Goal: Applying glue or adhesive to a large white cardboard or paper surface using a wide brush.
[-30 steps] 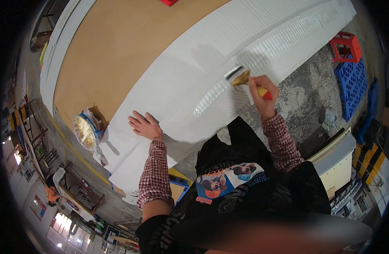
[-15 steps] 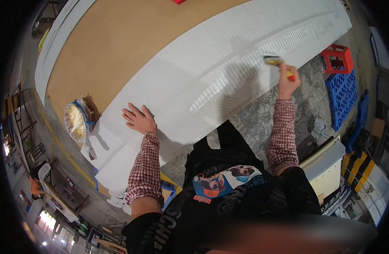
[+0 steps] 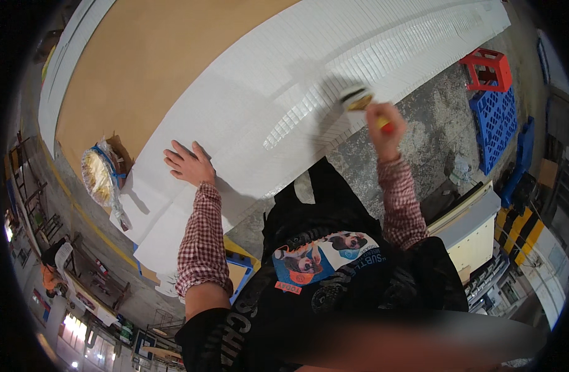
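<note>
Looking down, you see your left hand point(image 3: 188, 166) spread open and pressed flat on a long white sheet point(image 3: 284, 105), holding nothing. The sheet covers the near side of a big tan board point(image 3: 148, 56) that runs from near left to far right. Your right hand point(image 3: 383, 127) is closed around the yellow and red handle of a wide paintbrush point(image 3: 358, 99), whose blurred bristles sit at the sheet's near edge, right of centre. A plastic-wrapped bundle point(image 3: 98, 177) lies just left of the sheet, near your left hand. On the grey floor far right stand 1 red crate point(image 3: 487, 68) and 1 blue crate point(image 3: 495, 121), well apart from both hands.
</note>
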{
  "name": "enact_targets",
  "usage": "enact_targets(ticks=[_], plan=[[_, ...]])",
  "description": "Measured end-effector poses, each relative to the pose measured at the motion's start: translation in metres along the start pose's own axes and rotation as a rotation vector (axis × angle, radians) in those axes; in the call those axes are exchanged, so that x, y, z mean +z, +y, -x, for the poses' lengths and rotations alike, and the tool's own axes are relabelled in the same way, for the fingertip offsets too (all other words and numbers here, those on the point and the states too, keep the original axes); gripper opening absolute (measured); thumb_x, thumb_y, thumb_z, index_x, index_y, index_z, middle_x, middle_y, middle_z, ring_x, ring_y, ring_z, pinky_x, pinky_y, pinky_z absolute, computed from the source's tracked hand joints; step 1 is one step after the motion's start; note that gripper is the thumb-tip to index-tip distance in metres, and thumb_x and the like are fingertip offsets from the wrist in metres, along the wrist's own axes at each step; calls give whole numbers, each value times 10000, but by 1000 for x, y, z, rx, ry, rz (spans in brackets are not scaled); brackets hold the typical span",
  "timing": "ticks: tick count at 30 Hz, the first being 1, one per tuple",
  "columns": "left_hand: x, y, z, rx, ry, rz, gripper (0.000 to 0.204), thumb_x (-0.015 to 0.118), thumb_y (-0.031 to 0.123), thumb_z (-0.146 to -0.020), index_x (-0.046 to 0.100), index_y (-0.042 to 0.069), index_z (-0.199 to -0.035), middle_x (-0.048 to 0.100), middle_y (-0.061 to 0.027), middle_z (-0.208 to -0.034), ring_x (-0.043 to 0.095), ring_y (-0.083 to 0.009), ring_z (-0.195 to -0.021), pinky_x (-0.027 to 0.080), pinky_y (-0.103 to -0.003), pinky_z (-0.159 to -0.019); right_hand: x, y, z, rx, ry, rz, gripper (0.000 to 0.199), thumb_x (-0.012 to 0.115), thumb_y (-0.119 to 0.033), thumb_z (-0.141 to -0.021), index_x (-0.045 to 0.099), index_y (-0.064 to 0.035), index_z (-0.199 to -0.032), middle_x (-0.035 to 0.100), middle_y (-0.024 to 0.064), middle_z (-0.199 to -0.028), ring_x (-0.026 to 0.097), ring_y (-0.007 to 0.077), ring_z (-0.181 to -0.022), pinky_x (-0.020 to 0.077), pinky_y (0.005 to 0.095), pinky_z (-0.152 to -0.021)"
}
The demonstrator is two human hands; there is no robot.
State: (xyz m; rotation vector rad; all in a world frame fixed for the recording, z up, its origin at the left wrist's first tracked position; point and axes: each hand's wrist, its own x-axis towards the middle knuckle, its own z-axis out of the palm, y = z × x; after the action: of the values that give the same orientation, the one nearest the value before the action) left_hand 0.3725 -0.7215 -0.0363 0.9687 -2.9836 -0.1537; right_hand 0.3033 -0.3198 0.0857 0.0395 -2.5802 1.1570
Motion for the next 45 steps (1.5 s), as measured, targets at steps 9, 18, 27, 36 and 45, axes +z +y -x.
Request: enact_targets(ticks=[9, 18, 27, 36, 45], plan=[[-2, 2, 0, -7, -2, -3, 633, 366, 497, -911, 256, 126, -1413, 163, -197, -1470, 147, -374, -1348, 138, -555, -1048, -5, 8, 12, 77, 115, -128, 70, 659, -15, -778, 600, 9, -751, 614, 93, -721, 590, 146, -636, 463, 244, -579], [-1, 2, -1, -3, 23, -1, 622, 373, 490, -913, 267, 131, -1410, 179, -187, -1468, 157, -363, -1349, 143, -539, -1052, -26, 15, -30, 28, 54, -77, 45, 637, 33, -767, 601, 10, -780, 611, 83, -718, 588, 150, -649, 462, 246, -582], [2, 0, -1, -6, 22, -24, 603, 351, 495, -923, 276, 144, -1408, 203, -180, -1462, 181, -348, -1344, 161, -527, -1046, -37, 49, -29, 65, 180, -155, 49, 651, 4, -781, 610, 26, -767, 609, 84, -708, 566, 123, -627, 448, 254, -554], [2, 3, -1, -1, 52, -24, 604, 338, 507, -927, 277, 149, -1410, 207, -164, -1467, 183, -335, -1346, 166, -515, -1046, -65, 74, -73, -213, 155, -132, 72, 670, 4, -757, 599, 13, -765, 619, 74, -723, 580, 147, -656, 457, 249, -594], [5, -1, -2, 15, 101, -25, 594, 350, 500, -923, 304, 148, -1399, 240, -165, -1454, 211, -348, -1332, 188, -530, -1032, -59, 119, -67, -61, -36, -211, 105, 659, -27, -794, 598, 1, -715, 608, 34, -717, 541, 92, -673, 443, 230, -613]])
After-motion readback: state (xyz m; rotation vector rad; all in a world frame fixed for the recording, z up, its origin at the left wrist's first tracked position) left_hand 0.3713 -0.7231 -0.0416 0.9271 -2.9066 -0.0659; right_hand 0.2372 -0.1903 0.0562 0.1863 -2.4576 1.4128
